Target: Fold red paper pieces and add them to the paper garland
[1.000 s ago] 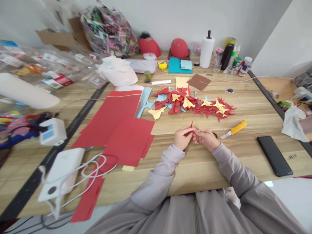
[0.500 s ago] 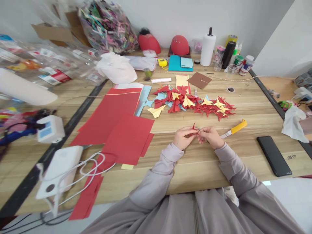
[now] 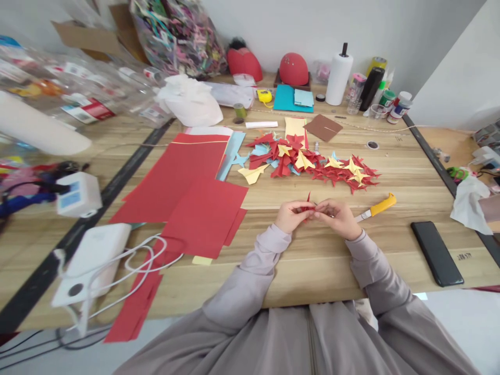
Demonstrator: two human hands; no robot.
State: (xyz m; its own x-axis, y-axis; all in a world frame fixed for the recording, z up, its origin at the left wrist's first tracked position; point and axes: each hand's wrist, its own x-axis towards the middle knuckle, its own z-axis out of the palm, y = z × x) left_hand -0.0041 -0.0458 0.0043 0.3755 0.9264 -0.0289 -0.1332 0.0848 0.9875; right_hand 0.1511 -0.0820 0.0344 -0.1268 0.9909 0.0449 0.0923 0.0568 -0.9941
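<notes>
A small piece of folded red paper [image 3: 308, 197] points up from between my fingers, its lower part mostly hidden by them. My left hand [image 3: 291, 215] pinches it from the left, fingers closed. From the other side my right hand [image 3: 339, 217] is also closed at the paper, thumb and fingertips pressed together. A small greyish thing shows by the right fingertips, too small to name. Beyond the hands lies a pile of folded red paper pieces [image 3: 282, 165], with yellow paper planes [image 3: 303, 161] among them. A yellow-handled knife [image 3: 383, 204] lies just right of my right hand.
Red paper sheets [image 3: 207, 219] and red strips [image 3: 135, 310] lie at left, beside a white power bank [image 3: 94, 260] with tangled cable. A black phone [image 3: 437, 253] lies at right. Brown paper [image 3: 323, 127], a tape measure [image 3: 264, 96] and a white roll [image 3: 339, 79] are at the back.
The fingertips of both hands have drawn closer together around the red paper, and the right fingers now lie flatter over it. The view has shifted slightly.
</notes>
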